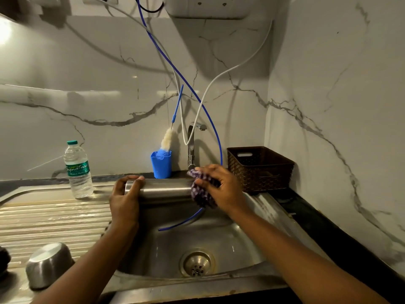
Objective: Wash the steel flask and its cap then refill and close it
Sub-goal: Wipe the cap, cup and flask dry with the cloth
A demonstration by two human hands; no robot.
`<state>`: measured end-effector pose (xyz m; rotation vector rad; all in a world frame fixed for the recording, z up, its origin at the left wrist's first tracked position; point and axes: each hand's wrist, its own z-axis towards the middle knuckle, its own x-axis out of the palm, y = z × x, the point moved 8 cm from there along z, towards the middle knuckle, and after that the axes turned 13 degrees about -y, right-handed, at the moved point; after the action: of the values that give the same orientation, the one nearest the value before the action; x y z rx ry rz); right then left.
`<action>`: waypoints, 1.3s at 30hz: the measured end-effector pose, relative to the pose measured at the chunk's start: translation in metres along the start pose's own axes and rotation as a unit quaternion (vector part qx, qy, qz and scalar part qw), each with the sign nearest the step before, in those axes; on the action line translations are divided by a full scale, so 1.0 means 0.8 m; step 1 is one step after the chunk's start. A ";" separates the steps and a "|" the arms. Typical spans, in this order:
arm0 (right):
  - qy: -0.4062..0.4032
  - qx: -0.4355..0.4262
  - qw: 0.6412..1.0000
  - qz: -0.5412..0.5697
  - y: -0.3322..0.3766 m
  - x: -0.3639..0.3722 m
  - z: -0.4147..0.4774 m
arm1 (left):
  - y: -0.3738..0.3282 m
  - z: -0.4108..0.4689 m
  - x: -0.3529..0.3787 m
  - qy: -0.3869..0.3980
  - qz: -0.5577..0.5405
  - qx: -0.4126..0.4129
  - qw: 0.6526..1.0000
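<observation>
The steel flask (163, 190) lay sideways over the sink (252, 249), its long axis running left to right. The left hand (125, 200) had fingers curled around one end; the right hand (221, 189) pinched a checked cloth (200, 194) against the other end.

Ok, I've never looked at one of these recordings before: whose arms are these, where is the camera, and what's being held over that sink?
There is no machine here. The camera sits on a person's head and looks forward and down, so the two arms are that person's own. The left hand grips one end of a steel flask, held sideways over the sink. The right hand presses a purple checked scrubber against the flask's other end. On the draining board at left stand a plastic water bottle and an upturned steel bowl. Behind are a blue cup with a brush, the tap and a brown basket.
</observation>
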<state>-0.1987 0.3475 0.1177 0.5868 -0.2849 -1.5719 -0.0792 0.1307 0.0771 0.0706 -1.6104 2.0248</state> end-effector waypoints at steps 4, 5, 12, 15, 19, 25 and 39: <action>0.116 -0.155 0.963 -0.185 0.040 0.061 -0.035 | 0.003 -0.010 0.008 0.017 0.003 0.007 1.000; 0.152 -0.156 0.954 -0.208 0.039 0.074 -0.042 | 0.007 -0.013 0.009 0.024 0.008 0.004 1.000; 0.267 -0.095 0.925 -0.254 -0.014 0.057 -0.038 | 0.007 -0.008 0.004 0.002 0.026 0.008 1.000; 0.263 -0.038 0.931 -0.252 -0.032 0.038 -0.039 | 0.012 -0.008 0.004 0.003 0.026 0.007 1.000; 0.208 -0.135 0.938 -0.244 0.024 0.082 -0.050 | 0.020 -0.015 0.012 0.011 0.018 -0.012 1.000; 0.302 -0.114 0.916 -0.239 -0.008 0.063 -0.036 | 0.007 -0.001 0.000 0.003 0.006 -0.003 1.000; 0.271 -0.157 0.925 -0.213 0.007 0.071 -0.034 | -0.015 -0.014 0.011 0.047 0.008 0.057 0.997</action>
<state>-0.1793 0.2960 0.0873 0.8368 0.5399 -1.7443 -0.0781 0.1460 0.0880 0.0046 -1.4419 2.0986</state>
